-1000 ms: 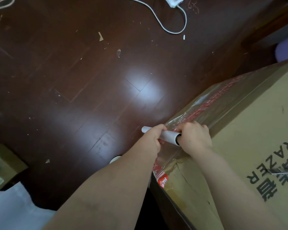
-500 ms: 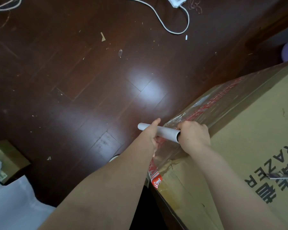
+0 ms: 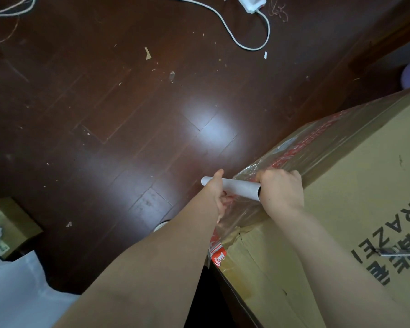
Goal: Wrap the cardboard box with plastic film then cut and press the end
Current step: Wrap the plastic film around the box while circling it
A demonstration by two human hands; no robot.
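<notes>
Roll of plastic film (image 3: 239, 187) is lying across the near corner of cardboard box (image 3: 353, 197) | left hand (image 3: 217, 194) is gripping its left part, fingers curling underneath, thumb on top | right hand (image 3: 281, 190) is gripping its right end, fingers wrapping it | film sheet (image 3: 243, 215) is stretching over box edge | box is standing on wooden floor (image 3: 128, 138)

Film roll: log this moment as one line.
stage: wrapping | roll: at box edge | left grip: holds roll | right grip: holds roll end | film: runs from roll onto box
</notes>
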